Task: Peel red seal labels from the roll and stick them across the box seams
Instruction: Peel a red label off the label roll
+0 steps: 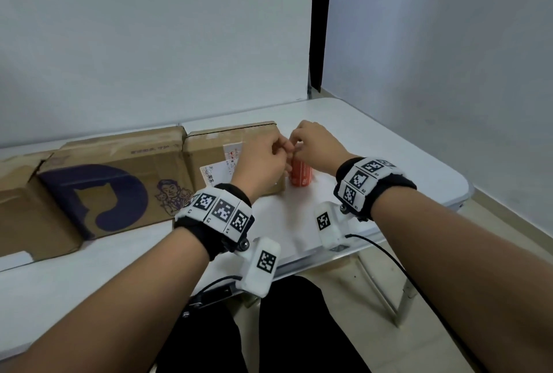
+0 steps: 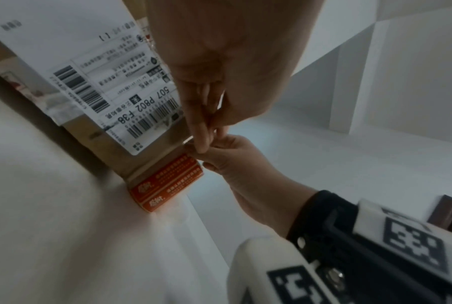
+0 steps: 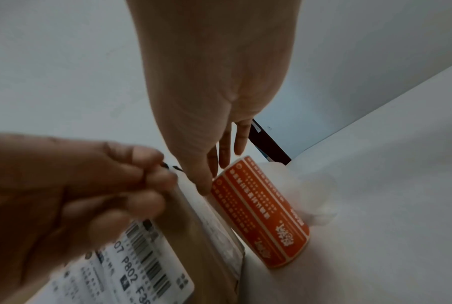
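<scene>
A red seal label roll [image 1: 301, 176] [image 2: 167, 181] [image 3: 261, 211] stands on end on the white table [image 1: 374, 145], against the right side of a cardboard box [image 1: 209, 148] [image 3: 193, 236] that bears a white shipping label [image 2: 120, 92]. Both hands meet just above the roll's top. My left hand [image 1: 279, 152] [image 2: 201, 131] [image 3: 115, 181] has its fingers curled and pinches the strip's free end there. My right hand [image 1: 299, 145] [image 2: 227, 156] [image 3: 206, 174] pinches at the same spot, its thumb down by the roll's upper edge. The fingertips hide the label's edge.
A larger box with a blue logo [image 1: 113, 190] lies left of the labelled one, and a third box [image 1: 24, 217] lies at the far left. Crumpled whitish backing paper [image 3: 315, 195] sits behind the roll. The table's front edge [image 1: 314, 259] runs close to my wrists.
</scene>
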{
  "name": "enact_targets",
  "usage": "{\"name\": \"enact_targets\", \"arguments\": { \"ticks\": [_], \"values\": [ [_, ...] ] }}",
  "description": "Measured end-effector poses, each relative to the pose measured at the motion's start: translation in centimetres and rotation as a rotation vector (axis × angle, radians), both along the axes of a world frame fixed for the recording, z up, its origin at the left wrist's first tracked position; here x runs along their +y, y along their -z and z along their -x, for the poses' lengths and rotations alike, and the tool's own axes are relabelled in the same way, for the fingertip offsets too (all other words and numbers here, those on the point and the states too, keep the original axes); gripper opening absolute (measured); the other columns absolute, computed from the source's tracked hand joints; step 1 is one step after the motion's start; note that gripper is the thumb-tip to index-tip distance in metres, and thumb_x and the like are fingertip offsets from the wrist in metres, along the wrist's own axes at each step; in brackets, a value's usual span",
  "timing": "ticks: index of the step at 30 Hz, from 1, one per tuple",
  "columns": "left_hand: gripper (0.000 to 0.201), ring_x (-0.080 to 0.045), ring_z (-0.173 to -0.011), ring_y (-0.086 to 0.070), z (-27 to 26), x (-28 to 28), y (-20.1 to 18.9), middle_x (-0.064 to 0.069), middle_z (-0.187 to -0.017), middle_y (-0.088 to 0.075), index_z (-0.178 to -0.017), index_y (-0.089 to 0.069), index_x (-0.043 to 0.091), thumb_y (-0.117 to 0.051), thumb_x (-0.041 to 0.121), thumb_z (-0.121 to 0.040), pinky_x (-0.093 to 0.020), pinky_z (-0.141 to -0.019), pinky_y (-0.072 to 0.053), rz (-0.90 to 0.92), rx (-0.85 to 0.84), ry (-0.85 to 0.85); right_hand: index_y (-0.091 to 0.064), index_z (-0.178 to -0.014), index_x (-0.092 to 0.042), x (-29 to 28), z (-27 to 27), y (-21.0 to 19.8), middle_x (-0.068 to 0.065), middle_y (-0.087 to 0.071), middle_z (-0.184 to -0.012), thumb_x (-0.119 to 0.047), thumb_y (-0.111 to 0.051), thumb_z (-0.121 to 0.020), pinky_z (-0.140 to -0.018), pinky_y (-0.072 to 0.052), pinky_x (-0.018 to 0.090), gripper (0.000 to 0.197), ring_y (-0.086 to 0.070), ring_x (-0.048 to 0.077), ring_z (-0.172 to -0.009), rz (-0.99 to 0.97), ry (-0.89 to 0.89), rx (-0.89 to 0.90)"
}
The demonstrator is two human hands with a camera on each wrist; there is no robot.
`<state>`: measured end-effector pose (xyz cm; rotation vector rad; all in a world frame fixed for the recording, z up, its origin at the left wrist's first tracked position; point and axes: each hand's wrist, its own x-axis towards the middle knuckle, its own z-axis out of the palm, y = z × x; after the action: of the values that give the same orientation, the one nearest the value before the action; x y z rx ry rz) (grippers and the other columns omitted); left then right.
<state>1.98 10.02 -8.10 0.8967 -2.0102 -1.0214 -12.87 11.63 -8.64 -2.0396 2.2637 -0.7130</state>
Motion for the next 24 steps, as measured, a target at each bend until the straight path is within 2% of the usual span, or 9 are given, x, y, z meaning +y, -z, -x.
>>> {"name": "enact_targets", "arguments": {
  "ticks": [3, 5, 7, 11, 13, 16, 18, 20, 24],
  "values": [
    [0.025, -0.027, -0.078, -0.072, 0.4, 0.0, 1.0, -0.011, -0.094, -0.072, -0.097, -0.066, 0.01, -0.042, 0.005, -0.091, -0.04, -0.07, -0.061, -0.039, -0.152, -0.021, -0.071, -0.088, -0.01, 0.2, 0.7, 0.0, 0.003, -0.06, -0.101, -0.021, -0.058, -0.086, -0.083, -0.049, 0.034, 0.016, -0.059, 0.022, -0.098, 0.032, 0.043, -0.109],
    [0.028, -0.03, -0.093, -0.07, 1.0, 0.1, 1.8, -0.013, -0.11, -0.069, -0.11, -0.064, 0.011, -0.043, 0.01, -0.091, -0.045, -0.082, -0.058, -0.033, -0.217, -0.014, -0.07, -0.087, -0.008, 0.4, 1.1, 0.1, 0.0, -0.059, -0.093, -0.019, -0.06, -0.086, -0.075, -0.045, 0.027, 0.015, -0.061, 0.021, -0.094, 0.046, 0.064, -0.193],
    [0.034, -0.032, -0.099, -0.067, 1.7, 0.2, 2.3, -0.014, -0.124, -0.061, -0.123, -0.058, 0.01, -0.044, 0.012, -0.091, -0.046, -0.088, -0.055, -0.023, -0.298, -0.003, -0.069, -0.09, -0.008, 0.6, 1.4, 0.2, 0.002, -0.062, -0.095, -0.017, -0.061, -0.086, -0.075, -0.043, 0.024, 0.013, -0.061, 0.02, -0.095, 0.049, 0.076, -0.254],
    [0.034, -0.034, -0.095, -0.068, 3.2, 0.1, 3.1, -0.018, -0.126, -0.061, -0.124, -0.054, 0.007, -0.046, 0.016, -0.092, -0.046, -0.084, -0.057, -0.035, -0.341, 0.022, -0.07, -0.091, -0.009, 0.7, 1.9, -0.1, 0.007, -0.069, -0.107, -0.012, -0.061, -0.085, -0.077, -0.047, 0.022, 0.011, -0.062, 0.02, -0.098, 0.032, 0.095, -0.307],
    [0.032, -0.033, -0.093, -0.069, 3.5, -0.1, 3.3, -0.016, -0.125, -0.061, -0.123, -0.056, 0.009, -0.047, 0.017, -0.093, -0.046, -0.083, -0.057, -0.044, -0.324, 0.004, -0.07, -0.092, -0.008, 1.0, 2.0, -0.4, 0.004, -0.068, -0.104, -0.009, -0.058, -0.084, -0.068, -0.043, 0.016, 0.014, -0.061, 0.018, -0.097, 0.016, 0.113, -0.32],
    [0.031, -0.033, -0.089, -0.07, 3.8, -0.4, 3.5, -0.013, -0.123, -0.064, -0.121, -0.059, 0.012, -0.048, 0.014, -0.093, -0.046, -0.081, -0.058, -0.059, -0.267, -0.031, -0.07, -0.091, -0.007, 1.1, 2.1, -0.8, 0.002, -0.067, -0.099, -0.015, -0.058, -0.086, -0.065, -0.04, 0.017, 0.015, -0.061, 0.018, -0.095, -0.018, 0.122, -0.306],
    [0.031, -0.034, -0.087, -0.07, 3.9, -0.4, 3.4, -0.013, -0.121, -0.065, -0.121, -0.059, 0.011, -0.048, 0.013, -0.092, -0.046, -0.079, -0.058, -0.06, -0.247, -0.036, -0.067, -0.082, -0.011, 1.1, 2.2, -1.1, -0.001, -0.063, -0.091, -0.022, -0.063, -0.085, -0.058, -0.037, 0.015, 0.013, -0.056, 0.015, -0.086, -0.047, 0.126, -0.275],
    [0.031, -0.034, -0.089, -0.07, 3.9, -0.3, 3.4, -0.012, -0.122, -0.065, -0.122, -0.058, 0.011, -0.047, 0.012, -0.093, -0.048, -0.079, -0.058, -0.044, -0.253, -0.035, -0.063, -0.072, -0.014, 1.0, 2.3, -1.3, -0.003, -0.063, -0.09, -0.023, -0.068, -0.082, -0.056, -0.036, 0.013, 0.014, -0.055, 0.013, -0.084, -0.074, 0.111, -0.243],
    [0.038, -0.032, -0.09, -0.07, 3.6, -0.1, 3.3, -0.009, -0.123, -0.065, -0.127, -0.056, 0.013, -0.044, 0.007, -0.092, -0.047, -0.08, -0.058, 0.002, -0.247, -0.034, -0.071, -0.084, -0.01, 1.0, 2.3, -1.8, -0.002, -0.065, -0.086, -0.022, -0.068, -0.082, -0.056, -0.04, 0.014, 0.012, -0.057, 0.012, -0.08, -0.082, 0.1, -0.245]
  ]
}}
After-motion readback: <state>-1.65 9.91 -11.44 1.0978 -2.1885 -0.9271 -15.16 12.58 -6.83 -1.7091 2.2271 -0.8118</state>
